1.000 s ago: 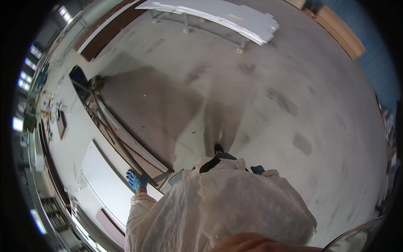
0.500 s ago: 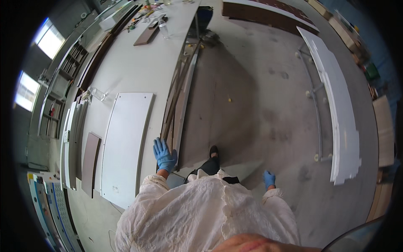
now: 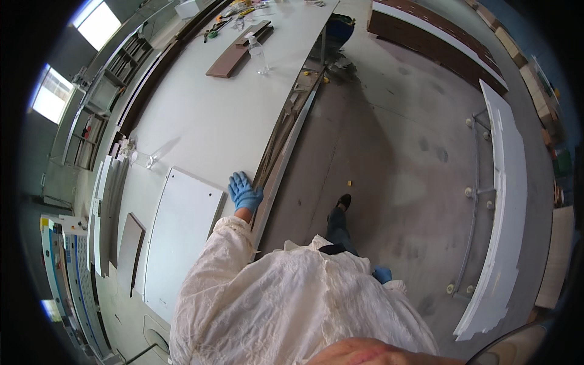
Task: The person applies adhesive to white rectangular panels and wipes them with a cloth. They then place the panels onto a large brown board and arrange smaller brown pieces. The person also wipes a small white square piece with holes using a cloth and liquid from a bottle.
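My left hand (image 3: 244,192), in a blue glove, lies flat with fingers spread on the white worktable (image 3: 207,115), close to its front edge. It holds nothing. Just left of it lies a white rectangular panel (image 3: 179,234). My right hand (image 3: 382,275), also gloved in blue, hangs beside my hip over the concrete floor; only part of it shows past my white lace sleeve, and nothing is seen in it.
A brown board (image 3: 236,50) and a clear bottle (image 3: 258,58) lie farther along the table, with tools at the far end. A small brown panel (image 3: 129,252) lies left. A long white panel on a rack (image 3: 502,207) stands right. Metal rails (image 3: 285,137) run under the table edge.
The view has swung from the open floor toward the worktable. My left hand has come up from my side and settled flat on the tabletop beside the white panel.
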`<state>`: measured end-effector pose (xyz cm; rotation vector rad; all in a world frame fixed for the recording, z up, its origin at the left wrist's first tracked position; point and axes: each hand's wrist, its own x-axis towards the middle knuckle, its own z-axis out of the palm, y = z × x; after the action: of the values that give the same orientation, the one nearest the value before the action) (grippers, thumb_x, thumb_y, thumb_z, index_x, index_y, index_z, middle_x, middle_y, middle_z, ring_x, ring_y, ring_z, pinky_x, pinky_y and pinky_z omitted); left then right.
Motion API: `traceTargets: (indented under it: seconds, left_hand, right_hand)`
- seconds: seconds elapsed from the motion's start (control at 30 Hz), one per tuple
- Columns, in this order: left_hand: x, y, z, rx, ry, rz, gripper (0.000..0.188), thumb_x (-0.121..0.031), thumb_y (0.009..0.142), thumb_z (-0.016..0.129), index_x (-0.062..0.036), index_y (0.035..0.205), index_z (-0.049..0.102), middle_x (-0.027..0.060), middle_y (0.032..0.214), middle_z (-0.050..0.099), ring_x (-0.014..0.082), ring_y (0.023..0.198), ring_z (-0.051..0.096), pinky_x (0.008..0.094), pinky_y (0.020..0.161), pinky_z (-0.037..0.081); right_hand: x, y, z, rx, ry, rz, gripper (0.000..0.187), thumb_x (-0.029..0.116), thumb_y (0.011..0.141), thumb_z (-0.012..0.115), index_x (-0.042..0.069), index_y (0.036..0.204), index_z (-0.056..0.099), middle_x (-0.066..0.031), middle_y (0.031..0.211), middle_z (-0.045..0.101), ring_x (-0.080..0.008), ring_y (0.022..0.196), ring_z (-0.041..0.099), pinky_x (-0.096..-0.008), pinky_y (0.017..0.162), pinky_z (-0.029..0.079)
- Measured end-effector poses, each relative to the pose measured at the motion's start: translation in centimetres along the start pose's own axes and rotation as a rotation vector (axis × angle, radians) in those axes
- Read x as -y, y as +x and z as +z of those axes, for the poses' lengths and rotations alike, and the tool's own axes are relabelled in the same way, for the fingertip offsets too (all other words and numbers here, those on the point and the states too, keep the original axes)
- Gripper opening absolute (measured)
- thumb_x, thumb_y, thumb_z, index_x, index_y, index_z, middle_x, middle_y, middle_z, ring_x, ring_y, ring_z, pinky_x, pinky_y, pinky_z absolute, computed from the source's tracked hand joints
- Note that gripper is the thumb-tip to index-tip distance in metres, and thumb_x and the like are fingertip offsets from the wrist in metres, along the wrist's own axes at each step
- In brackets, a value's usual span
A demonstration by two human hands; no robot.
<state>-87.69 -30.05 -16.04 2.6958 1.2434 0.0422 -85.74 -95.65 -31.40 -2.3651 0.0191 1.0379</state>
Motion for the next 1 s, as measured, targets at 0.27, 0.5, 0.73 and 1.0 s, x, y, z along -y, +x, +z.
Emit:
traceTargets:
  seconds: [0.27, 0.5, 0.73, 1.0]
  left_hand:
    - [-1.5, 1.4, -1.1, 0.16, 0.123, -0.066, 0.1, -0.05, 0.089, 0.067, 0.0017, 0.163, 0.025, 0.0305, 0.17, 0.02, 0.0478, 0.159, 0.014, 0.0541, 0.13, 0.009]
    - [-14.3, 11.9, -1.5, -0.191, 0.021, -0.064, 0.088, -0.044, 0.089, 0.068, 0.0003, 0.158, 0.036, 0.0338, 0.164, 0.03, 0.0514, 0.155, 0.023, 0.06, 0.127, 0.017]
    - [-32.9, 39.9, -2.7, -0.59, -0.291, 0.27, 0.085, -0.033, 0.088, 0.075, -0.0033, 0.159, 0.038, 0.033, 0.165, 0.03, 0.0539, 0.153, 0.026, 0.0604, 0.124, 0.023]
    - [-36.9, 75.5, -4.8, -0.567, -0.182, -0.073, 0.092, -0.044, 0.084, 0.071, 0.001, 0.157, 0.038, 0.0321, 0.165, 0.029, 0.0499, 0.155, 0.022, 0.0568, 0.126, 0.018]
  right_hand:
    - [7.7, 21.0, -16.6, 0.106, -0.781, -0.299, 0.033, 0.041, 0.086, 0.076, 0.01, 0.097, 0.077, -0.0217, 0.089, 0.074, -0.038, 0.082, 0.074, -0.0508, 0.074, 0.058]
    - [34.1, 42.5, -29.1, -0.067, 0.403, -0.101, 0.028, 0.033, 0.097, 0.072, 0.006, 0.104, 0.073, -0.0018, 0.082, 0.07, -0.0133, 0.067, 0.064, -0.0306, 0.058, 0.051]
    - [52.7, 55.5, -33.4, -0.088, 0.354, -0.328, 0.026, 0.026, 0.097, 0.074, 0.0, 0.102, 0.074, -0.0021, 0.086, 0.073, -0.0114, 0.08, 0.064, -0.0319, 0.076, 0.054]
    - [50.4, 61.4, -38.1, -0.027, 0.308, -0.072, 0.031, 0.031, 0.095, 0.073, 0.0, 0.096, 0.075, -0.0064, 0.084, 0.074, -0.0138, 0.08, 0.065, -0.0351, 0.073, 0.054]
